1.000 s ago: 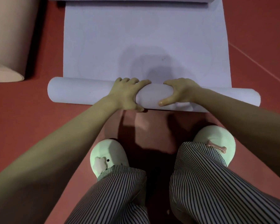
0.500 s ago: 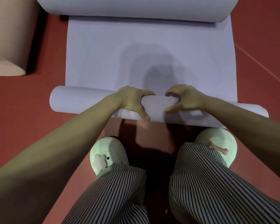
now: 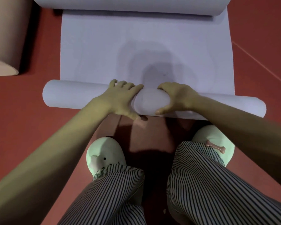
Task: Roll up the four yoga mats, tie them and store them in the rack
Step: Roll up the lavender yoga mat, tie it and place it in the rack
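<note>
Red floor all round, pretty dim lighting. Gripping the roll of a lavender yoga mat about mid-length with left hand and right hand, close together but not touching. Fingers curled over the far side, thumbs hooked on the near side. Flat sheet stretching away beyond the grip, then curling up into a far-end curl. Just behind the grip, pale green slippers poking out under striped trousers. Well off past the left hand, a beige mat with a curled end.
</note>
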A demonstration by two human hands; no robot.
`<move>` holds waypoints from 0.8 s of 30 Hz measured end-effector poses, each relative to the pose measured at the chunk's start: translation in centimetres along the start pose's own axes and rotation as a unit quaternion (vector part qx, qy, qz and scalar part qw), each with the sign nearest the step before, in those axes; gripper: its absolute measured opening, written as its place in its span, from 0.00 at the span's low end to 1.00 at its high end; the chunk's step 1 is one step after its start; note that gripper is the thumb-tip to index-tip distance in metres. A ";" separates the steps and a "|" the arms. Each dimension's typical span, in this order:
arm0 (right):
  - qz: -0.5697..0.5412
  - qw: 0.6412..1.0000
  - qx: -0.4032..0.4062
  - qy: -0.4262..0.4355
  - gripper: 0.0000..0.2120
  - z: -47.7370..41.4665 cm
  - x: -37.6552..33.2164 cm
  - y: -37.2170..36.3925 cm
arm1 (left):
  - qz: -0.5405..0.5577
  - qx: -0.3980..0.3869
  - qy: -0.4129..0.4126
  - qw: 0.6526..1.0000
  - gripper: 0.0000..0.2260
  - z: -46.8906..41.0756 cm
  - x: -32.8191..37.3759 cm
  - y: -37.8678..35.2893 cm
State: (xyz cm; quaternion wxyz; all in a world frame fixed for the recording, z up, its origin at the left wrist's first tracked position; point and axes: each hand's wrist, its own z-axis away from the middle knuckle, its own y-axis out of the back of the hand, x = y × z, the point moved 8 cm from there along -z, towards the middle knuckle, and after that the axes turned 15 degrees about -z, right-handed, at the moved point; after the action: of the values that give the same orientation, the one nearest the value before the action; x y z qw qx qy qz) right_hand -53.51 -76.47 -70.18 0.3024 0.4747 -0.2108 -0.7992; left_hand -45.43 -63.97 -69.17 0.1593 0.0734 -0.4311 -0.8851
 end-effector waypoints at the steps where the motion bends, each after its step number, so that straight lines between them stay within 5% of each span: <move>1: -0.024 1.000 -0.009 -0.010 0.40 -0.1 0.2 0.0 | -0.015 0.013 0.009 1.000 0.61 0.4 0.2 -0.2; 8: -0.053 0.998 -0.030 -0.036 0.32 -0.6 1.0 1.0 | 0.008 0.053 0.040 0.998 0.53 -1.4 -0.6 1.0; 13: 0.066 0.975 0.160 0.141 0.34 0.8 -1.4 1.9 | 0.010 0.026 0.030 0.999 0.44 -2.2 -1.1 1.3; 18: 0.150 0.963 0.181 0.129 0.44 1.7 -1.4 0.1 | 0.028 -0.009 0.028 0.999 0.50 -2.6 -1.3 1.4; 24: 0.106 0.969 0.195 0.110 0.44 0.7 -0.7 1.3 | -0.003 0.170 -0.005 0.985 0.54 -1.4 -0.3 2.3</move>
State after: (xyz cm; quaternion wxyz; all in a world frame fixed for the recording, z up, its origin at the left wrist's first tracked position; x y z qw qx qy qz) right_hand -53.52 -76.88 -68.58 0.3082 0.5841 -0.3775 -0.6491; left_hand -44.23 -66.27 -68.23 0.1400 0.0961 -0.5757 -0.7998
